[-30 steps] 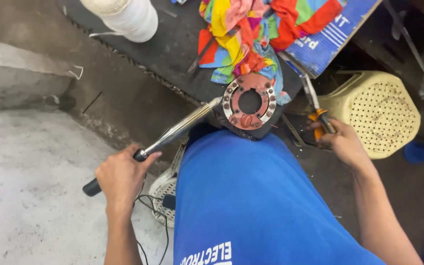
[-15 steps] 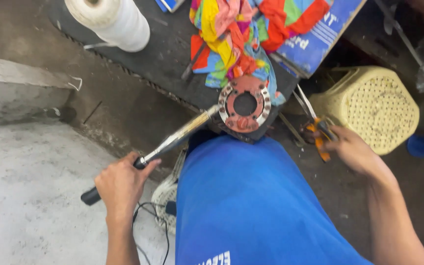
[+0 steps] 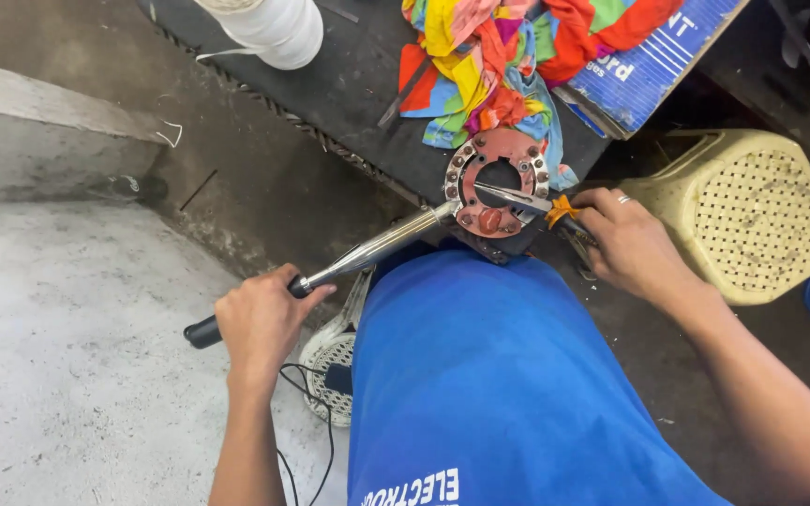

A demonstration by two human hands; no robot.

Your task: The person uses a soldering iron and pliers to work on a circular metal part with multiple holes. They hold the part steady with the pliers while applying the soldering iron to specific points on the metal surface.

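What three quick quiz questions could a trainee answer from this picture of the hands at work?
1. True or false: the left hand grips a long chrome handle with a black end.
2. What does the right hand hold against the round copper-coloured ring? A) a hammer B) orange-handled pliers C) a paintbrush
3. What stands to the right of the right hand?

Key
1. True
2. B; the tips reach into the ring's middle hole.
3. A pale yellow perforated plastic basket, lying tilted on the floor.
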